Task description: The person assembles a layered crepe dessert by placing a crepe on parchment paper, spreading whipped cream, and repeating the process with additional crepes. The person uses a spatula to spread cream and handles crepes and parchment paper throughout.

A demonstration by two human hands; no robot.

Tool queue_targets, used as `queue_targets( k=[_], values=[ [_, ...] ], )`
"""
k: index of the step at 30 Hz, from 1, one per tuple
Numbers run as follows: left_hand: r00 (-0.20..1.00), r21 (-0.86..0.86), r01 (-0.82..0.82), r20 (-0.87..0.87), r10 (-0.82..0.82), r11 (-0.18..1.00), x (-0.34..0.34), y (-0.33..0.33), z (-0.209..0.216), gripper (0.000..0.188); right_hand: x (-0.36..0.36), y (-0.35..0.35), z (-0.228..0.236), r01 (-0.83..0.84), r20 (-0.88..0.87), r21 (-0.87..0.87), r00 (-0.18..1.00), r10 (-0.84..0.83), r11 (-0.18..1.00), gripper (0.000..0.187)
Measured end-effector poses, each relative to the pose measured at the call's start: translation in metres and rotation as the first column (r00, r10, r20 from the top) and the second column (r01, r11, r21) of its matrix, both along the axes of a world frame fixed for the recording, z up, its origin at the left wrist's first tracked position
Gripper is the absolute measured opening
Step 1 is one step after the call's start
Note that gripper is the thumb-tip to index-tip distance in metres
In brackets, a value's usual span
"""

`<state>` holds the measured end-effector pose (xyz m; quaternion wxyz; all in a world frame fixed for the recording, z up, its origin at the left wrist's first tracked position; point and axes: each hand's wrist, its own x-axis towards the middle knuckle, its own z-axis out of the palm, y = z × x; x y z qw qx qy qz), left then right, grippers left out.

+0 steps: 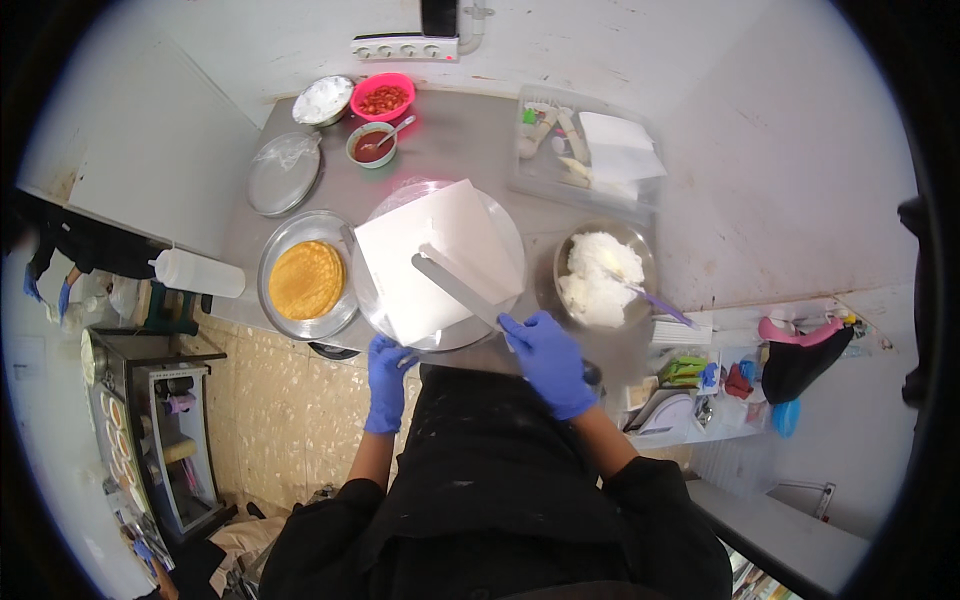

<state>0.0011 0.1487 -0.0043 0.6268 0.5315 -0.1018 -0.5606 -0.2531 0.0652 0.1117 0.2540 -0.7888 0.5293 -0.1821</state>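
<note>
The right hand point(548, 358), in a blue glove, is closing its grip around the handle of a long flat metal spatula point(458, 290), whose blade is lying across a square white cake board point(435, 258) on a round steel turntable point(505, 235). The left hand point(387, 380), also gloved, is touching the turntable's near rim, fingers slightly apart. A clear plastic box point(640, 195) holding white paper sheets is sitting at the grey desk's point(470, 130) far right.

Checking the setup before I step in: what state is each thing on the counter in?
White square board: flat on round turntable.
Spatula: held by right hand, blade on board.
Left hand: at the turntable's edge.
Pancake stack: on metal plate.
Cream bowl: full.
Sauce bowl: spoon inside.
</note>
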Motion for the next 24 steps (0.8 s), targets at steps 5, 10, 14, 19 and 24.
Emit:
queue_targets(
  k=[5,10,14,19,24],
  values=[
    [0.998,0.099,-0.039,-0.036,0.043,0.994,0.034,-0.02,0.009,0.044,0.016,0.013,-0.018,0.139,-0.155,-0.045,0.977,-0.145,0.989,0.025],
    [0.998,0.12,-0.049,-0.026,0.053,0.992,0.028,-0.019,0.005,0.042,0.005,0.019,-0.023,0.046,-0.155,-0.036,0.987,-0.051,0.998,0.026],
    [0.999,0.124,-0.002,-0.053,0.009,0.992,0.015,-0.01,0.001,0.035,0.003,0.011,-0.034,-0.05,-0.105,0.065,0.993,0.057,0.997,0.03],
    [0.98,0.168,0.187,-0.104,-0.171,0.968,-0.015,0.0,0.007,0.034,-0.005,-0.015,-0.04,-0.081,-0.359,-0.295,0.933,-0.032,0.952,0.035],
    [0.963,0.154,0.253,-0.137,-0.233,0.955,-0.025,-0.001,0.015,0.038,0.007,-0.007,-0.036,0.059,-0.186,-0.077,0.98,-0.072,0.995,0.035]
  ],
)
